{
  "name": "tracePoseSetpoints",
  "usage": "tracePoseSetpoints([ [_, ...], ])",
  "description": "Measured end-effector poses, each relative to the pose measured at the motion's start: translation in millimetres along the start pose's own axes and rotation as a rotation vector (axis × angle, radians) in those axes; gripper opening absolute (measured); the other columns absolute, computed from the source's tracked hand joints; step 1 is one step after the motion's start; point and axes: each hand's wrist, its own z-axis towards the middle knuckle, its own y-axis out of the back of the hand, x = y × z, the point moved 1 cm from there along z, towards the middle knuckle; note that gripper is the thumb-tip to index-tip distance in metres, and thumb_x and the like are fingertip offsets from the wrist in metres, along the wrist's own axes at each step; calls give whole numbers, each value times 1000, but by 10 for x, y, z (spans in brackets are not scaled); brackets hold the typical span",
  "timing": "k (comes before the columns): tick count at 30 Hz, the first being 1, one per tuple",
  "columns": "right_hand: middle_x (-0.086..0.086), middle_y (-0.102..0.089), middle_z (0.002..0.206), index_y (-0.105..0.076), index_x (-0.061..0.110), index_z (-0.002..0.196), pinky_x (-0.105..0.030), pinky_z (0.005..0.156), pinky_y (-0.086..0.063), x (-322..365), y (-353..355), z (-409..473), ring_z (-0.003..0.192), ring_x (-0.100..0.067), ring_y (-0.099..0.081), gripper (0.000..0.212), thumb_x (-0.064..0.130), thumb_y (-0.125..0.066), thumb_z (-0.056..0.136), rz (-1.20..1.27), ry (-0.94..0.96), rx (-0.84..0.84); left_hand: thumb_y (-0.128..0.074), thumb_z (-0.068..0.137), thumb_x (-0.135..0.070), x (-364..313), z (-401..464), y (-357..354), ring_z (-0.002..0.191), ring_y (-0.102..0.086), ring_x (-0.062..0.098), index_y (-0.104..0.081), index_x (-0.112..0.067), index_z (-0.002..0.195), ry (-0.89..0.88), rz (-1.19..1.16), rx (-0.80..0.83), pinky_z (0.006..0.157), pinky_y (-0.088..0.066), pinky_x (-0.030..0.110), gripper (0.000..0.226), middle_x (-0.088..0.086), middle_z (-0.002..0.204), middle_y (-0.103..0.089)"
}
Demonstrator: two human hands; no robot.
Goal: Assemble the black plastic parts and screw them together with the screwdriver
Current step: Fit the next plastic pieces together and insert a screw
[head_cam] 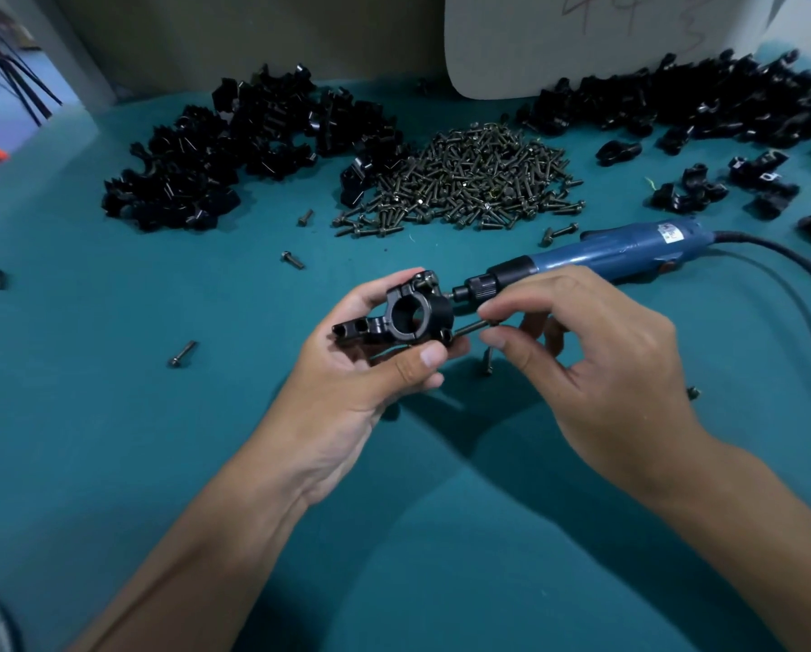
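A bench (112,440) covered in smooth teal material fills most of the frame. Along its upper edge lie two big heaps of glossy black plastic parts, one at the upper left (234,152) and one at the upper right (676,101), with a mound of small dark metal screws (469,181) between them. A pale rounded board (582,35) with faint handwriting leans at the top right, behind the right heap. A blue-bodied electric screwdriver (615,254) with a black ribbed nose lies on the bench right of centre, its thick black cable (798,284) curving off at the right edge; its tip points at the held piece. At the middle of the frame the left hand (370,355) has its thumb and fingers wrapped around a black clamp assembly (408,317), a blocky moulded piece with a round bore and small screw holes. The right hand (596,364) pinches a single slim screw (474,327) between thumb and forefinger, just beside the clamp's right side and partly covering the screwdriver's nose. Stray screws (182,354) are scattered over the bench on the left.
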Motion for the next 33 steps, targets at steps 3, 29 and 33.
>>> tracePoseSetpoints([
  [3,7,-67,101,-73,9,102,-19,82,-45,14,0,-2,84,-6,-59,10,16,-70,97,15,13,-5,-89,71,-8,-1,5,1,101,-74,30,-72,-30,118,-11,19,16,72,-57,21,55,7,117,-75],
  [29,-4,-75,93,-79,3,89,-36,72,-50,120,55,30,77,-28,-64,11,8,-72,96,-123,247,11,-88,58,-14,36,-5,6,70,-67,13,-60,10,114,90,135,-60,57,-46,19,67,7,91,-74],
  [33,-4,-75,96,-80,4,89,-33,74,-51,117,75,36,80,-26,-65,11,5,-71,95,-99,266,41,-85,61,-14,7,-16,18,69,-68,11,-64,3,107,134,149,-22,55,-47,17,54,3,83,-73],
])
